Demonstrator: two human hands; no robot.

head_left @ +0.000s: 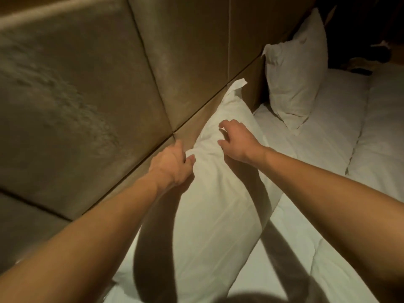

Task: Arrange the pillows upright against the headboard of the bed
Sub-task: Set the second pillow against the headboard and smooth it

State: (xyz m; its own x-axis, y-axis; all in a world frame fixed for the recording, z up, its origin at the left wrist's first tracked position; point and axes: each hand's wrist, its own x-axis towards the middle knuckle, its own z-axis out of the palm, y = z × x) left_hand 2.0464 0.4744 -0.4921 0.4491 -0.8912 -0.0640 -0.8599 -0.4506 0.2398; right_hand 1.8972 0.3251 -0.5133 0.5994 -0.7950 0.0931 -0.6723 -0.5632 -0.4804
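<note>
A long white pillow (pixel 209 204) leans against the padded tan headboard (pixel 87 95), its top corner pointing up. My left hand (pixel 172 165) pinches the pillow's upper edge on the headboard side. My right hand (pixel 238 141) rests on the pillow's top with fingers curled into the fabric. A second white pillow (pixel 295 73) stands upright against the headboard further right, untouched.
The white duvet (pixel 328 149) covers the bed to the right, with a seam running down it. Beyond the far pillow is a dark area with dim objects (pixel 371 55) beside the bed.
</note>
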